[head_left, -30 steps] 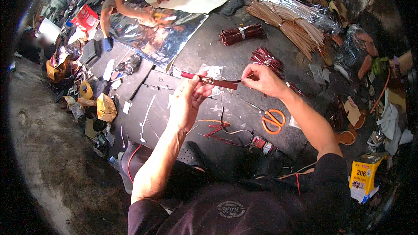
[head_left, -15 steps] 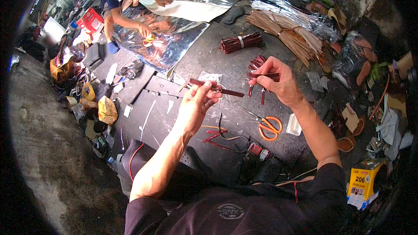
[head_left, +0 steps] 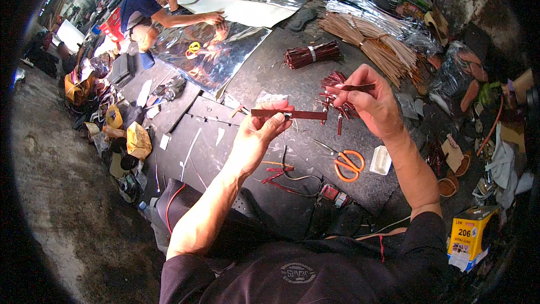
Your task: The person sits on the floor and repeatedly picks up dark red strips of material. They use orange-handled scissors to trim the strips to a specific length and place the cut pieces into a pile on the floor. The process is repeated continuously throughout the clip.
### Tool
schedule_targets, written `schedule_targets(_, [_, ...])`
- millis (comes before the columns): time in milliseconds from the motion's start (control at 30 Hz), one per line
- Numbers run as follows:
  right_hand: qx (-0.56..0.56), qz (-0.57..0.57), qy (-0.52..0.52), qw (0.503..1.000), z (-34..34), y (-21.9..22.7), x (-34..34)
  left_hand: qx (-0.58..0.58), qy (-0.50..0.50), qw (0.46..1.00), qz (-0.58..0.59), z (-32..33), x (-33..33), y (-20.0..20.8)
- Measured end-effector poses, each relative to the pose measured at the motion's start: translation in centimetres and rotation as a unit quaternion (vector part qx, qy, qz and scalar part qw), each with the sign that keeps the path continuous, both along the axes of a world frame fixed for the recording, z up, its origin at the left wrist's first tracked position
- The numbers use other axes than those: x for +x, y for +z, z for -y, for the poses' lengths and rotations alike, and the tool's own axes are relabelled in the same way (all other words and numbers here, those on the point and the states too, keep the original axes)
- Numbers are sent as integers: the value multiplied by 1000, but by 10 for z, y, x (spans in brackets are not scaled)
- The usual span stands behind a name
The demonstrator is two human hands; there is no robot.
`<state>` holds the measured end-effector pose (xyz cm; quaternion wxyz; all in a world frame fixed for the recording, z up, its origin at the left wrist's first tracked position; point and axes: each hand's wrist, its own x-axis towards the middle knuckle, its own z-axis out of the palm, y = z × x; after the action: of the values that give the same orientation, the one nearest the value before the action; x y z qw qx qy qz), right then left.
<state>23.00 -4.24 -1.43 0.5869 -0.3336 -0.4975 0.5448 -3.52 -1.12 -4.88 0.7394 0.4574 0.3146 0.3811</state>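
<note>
My left hand (head_left: pixel 253 139) pinches a narrow dark red-brown strap (head_left: pixel 306 115) between thumb and fingers, lying almost level across the fingertips. A small light bit shows at the pinch, too small to make out. Further right, my right hand (head_left: pixel 376 108) is raised, its thumb and fingers closed on another short dark red-brown strap (head_left: pixel 361 87). Partly hidden behind that hand lies a loose heap of similar straps (head_left: pixel 333 83) with metallic ends. A tied bundle of dark red strips (head_left: pixel 312 55) rests beyond it. Below my hands lie orange-handled scissors (head_left: pixel 350 164).
Right of the scissors sits a small white tray (head_left: pixel 381 160). Bundled tan strips (head_left: pixel 368 45) lie at the far right, a yellow box (head_left: pixel 472 233) near right. Across the table, a co-worker (head_left: pixel 143 5) leans over a shiny silver sheet (head_left: pixel 236 45) bearing a yellow-handled tool (head_left: pixel 193 49).
The strap in my left hand has turned from slanted to nearly level. My right hand has lifted slightly to the right with its strap. The co-worker's hand has left the yellow-handled tool.
</note>
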Motion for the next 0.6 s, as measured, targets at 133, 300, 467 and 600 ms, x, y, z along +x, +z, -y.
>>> schedule_targets(133, [-10, -44, 0, 999, 2, 8, -7, -22, 12, 1000, -12, 0, -3, 0])
schedule_targets(300, [36, 19, -10, 999, 1, 5, -1, 20, 26, 999, -9, -1, -2, -2])
schedule_targets(467, [48, 153, -25, 987, 6, 14, -4, 100, 25, 993, -52, 2, -2, 1])
schedule_targets(600, [46, 67, -28, 996, 2, 9, -5, 106, 20, 993, -49, 2, -1, 2])
